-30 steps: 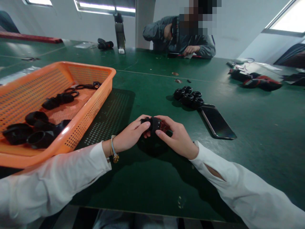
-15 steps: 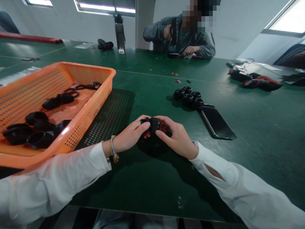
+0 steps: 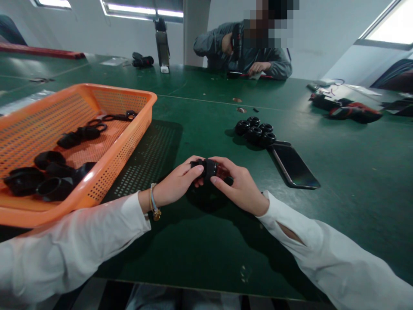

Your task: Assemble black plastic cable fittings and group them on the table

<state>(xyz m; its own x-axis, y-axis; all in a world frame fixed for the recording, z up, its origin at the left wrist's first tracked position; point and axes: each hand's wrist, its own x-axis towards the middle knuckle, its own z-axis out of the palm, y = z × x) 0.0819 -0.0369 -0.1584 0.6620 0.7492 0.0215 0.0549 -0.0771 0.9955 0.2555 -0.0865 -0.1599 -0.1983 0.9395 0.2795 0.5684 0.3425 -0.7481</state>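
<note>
Left hand and right hand closed on black part, fingers narrow about its two ends; hold matches half second ago. Part sits between hands above green table, partly hidden by fingers. Orange basket with black pieces at left; black rings beyond right hand, phone just beside them.

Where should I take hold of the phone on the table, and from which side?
Pinch the phone by its long edges toward its near end, coming from above and the near side. It lies flat, so those thin edges likely offer the best purchase; its far end sits close beside the black round parts, which a grip there might knock.
</note>
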